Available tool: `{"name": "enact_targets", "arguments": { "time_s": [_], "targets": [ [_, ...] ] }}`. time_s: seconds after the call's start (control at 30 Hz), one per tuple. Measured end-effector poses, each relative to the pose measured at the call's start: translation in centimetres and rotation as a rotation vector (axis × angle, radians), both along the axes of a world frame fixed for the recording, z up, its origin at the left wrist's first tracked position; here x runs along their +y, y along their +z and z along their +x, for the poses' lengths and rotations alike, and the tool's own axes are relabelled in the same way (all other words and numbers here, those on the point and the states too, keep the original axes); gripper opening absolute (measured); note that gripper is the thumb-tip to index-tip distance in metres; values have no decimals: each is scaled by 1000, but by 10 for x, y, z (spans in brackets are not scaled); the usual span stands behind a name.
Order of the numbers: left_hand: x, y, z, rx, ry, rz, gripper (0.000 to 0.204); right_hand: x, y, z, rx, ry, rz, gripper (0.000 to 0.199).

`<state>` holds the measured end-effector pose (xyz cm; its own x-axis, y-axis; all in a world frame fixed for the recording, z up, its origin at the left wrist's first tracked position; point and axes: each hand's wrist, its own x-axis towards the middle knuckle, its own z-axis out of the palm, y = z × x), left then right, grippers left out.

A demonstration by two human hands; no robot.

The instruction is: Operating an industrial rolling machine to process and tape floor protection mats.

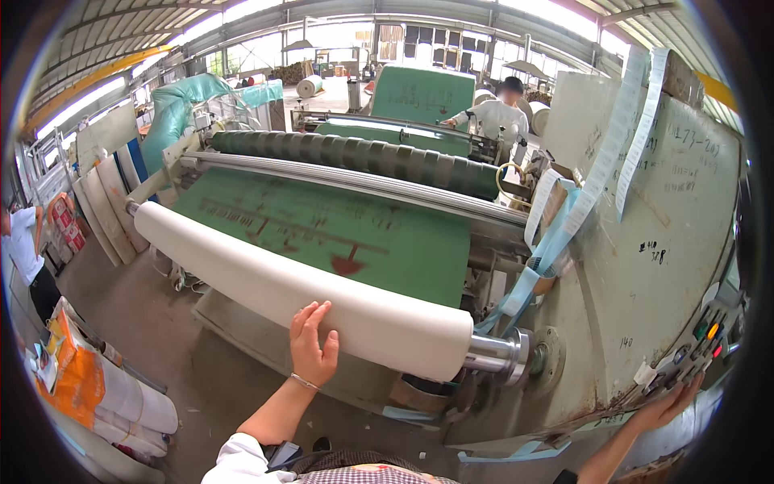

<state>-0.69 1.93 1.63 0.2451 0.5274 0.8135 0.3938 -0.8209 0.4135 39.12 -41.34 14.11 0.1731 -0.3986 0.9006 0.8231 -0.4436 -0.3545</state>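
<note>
A long white roll [266, 270] of sheet material sits on a steel shaft [497, 355] across the front of a large machine. My left hand [314, 347] lies against the near side of the roll, fingers stretched out, holding nothing. Far to the right, my right hand [663, 410] reaches up with extended fingers just below a control panel [681, 359] that has coloured buttons. Whether a fingertip touches the panel is hard to make out. Behind the roll, a green sheet [387, 250] with dark red marks runs under a metal bar [363, 184].
A dark ribbed roller [355, 161] spans the machine. Pale blue strips [597, 181] hang by the grey side housing [653, 242]. A co-worker [501, 117] stands behind the machine; another person [28, 258] is at far left. Wrapped rolls [137, 399] lie at lower left.
</note>
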Motion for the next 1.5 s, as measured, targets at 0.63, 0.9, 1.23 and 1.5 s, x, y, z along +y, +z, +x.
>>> {"name": "enact_targets", "arguments": {
  "time_s": [0.63,0.9,1.23,1.5],
  "targets": [
    [193,-41,-263,532,179,-77,70,288,-163,-290,591,499,-502,56],
    [267,-24,-241,265,220,166,69,369,-135,-298,376,-37,-905,61],
    [296,50,-205,462,173,25,51,416,-65,-273,634,133,-955,32],
    [243,58,-155,482,-254,200,53,407,-78,-272,503,225,-880,24]
  ]
}}
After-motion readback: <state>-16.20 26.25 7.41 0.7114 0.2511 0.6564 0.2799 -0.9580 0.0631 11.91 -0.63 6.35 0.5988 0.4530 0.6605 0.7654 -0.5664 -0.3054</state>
